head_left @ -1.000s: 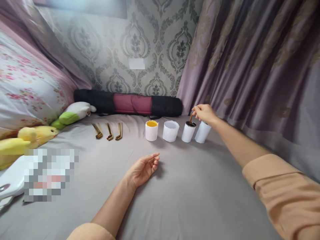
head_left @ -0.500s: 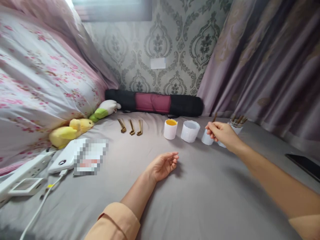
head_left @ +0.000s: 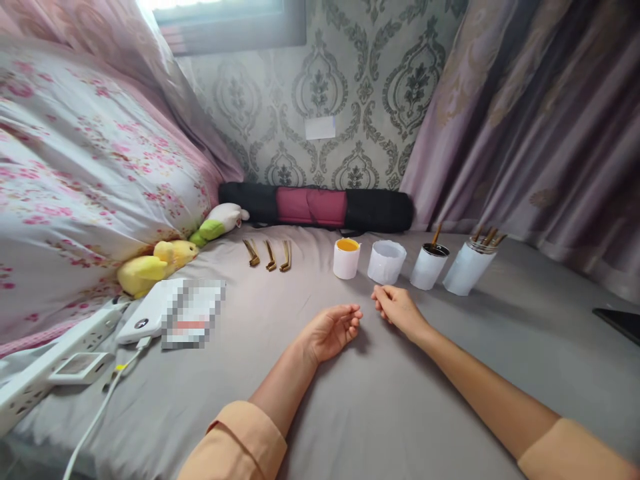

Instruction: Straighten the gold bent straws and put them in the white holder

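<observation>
Four white cups stand in a row on the grey bed sheet. The yellow-filled cup is leftmost, then a pale-filled cup, then a dark-filled cup with one brown stick standing in it, then a cup of sticks holding several. Three gold bent straws lie to the left of the cups. My left hand rests palm up on the sheet, fingers loosely curled and empty. My right hand lies just in front of the pale-filled cup, fingers curled, nothing visible in them.
A black and maroon rolled bag lies against the wall. Plush toys and a flowered duvet fill the left. A power bank, power strip and white cable sit front left. Curtains hang at right; a dark phone lies far right.
My right hand left the stick standing in the dark-filled cup and drew back towards me to the sheet beside my left hand. The camera view swung left.
</observation>
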Demonstrator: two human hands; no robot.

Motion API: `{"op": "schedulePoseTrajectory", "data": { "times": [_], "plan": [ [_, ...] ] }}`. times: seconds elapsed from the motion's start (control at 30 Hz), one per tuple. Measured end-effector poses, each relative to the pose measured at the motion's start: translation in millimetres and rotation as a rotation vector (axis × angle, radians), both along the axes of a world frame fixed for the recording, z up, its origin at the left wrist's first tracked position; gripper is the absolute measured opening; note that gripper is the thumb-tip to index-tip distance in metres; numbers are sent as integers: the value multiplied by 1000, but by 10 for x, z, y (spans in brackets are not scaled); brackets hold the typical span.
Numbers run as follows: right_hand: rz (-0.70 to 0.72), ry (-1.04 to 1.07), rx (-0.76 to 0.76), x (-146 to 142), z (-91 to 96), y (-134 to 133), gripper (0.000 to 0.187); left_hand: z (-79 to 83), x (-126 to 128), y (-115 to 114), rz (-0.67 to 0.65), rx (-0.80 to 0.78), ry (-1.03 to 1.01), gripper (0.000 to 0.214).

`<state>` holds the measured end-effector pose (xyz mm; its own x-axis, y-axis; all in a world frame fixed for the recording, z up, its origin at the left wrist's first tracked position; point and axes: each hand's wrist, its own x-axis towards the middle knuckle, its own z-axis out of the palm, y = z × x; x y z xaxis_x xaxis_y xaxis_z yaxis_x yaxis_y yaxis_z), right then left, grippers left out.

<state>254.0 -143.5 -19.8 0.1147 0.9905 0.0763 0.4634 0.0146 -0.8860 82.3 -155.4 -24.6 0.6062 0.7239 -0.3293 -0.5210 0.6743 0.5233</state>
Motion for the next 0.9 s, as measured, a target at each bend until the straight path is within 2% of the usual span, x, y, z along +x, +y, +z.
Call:
{"op": "schedulePoseTrajectory", "data": {
  "times": [0.23,0.47,0.7,0.9],
  "plan": [
    [-23,-83,115,-4,-150,-16,39,-10,-8,-1,-3,15,-2,8],
    [-2,-90,150,-12,-178,-51,38,4,2,12,1,22,36,12],
    [-6,-118,172,1,-179,-49,38,90,-2,69,54,71,249,10],
    [-15,-115,145,9,-205,-38,37,106,-106,240,104,124,399,10]
  ]
}}
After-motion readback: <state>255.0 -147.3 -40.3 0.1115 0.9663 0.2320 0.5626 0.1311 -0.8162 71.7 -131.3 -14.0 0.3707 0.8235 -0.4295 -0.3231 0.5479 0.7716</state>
